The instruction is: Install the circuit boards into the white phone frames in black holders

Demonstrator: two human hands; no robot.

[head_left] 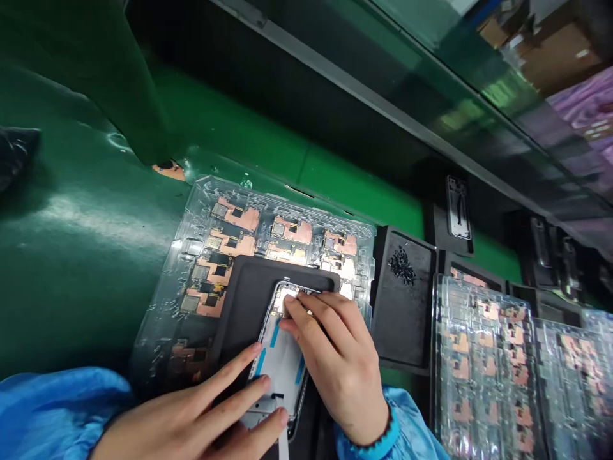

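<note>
A phone frame with blue adhesive strips lies slanted on a black foam tray. At its upper end sits a circuit board. My right hand has its fingers closed together on that board, the fingertips pressing at its edge. My left hand is open, fingers spread, with fingertips touching the frame's left side and lower part. A thin white strip runs down from the frame's lower end beside my left hand; whether it is attached cannot be told. Under the foam tray is a clear plastic tray holding several copper-coloured circuit boards.
To the right, a black tray holds a heap of small black parts. Further right are clear trays of boards. Another phone frame rests at the back below a shelf edge. A person's green sleeve reaches in at upper left.
</note>
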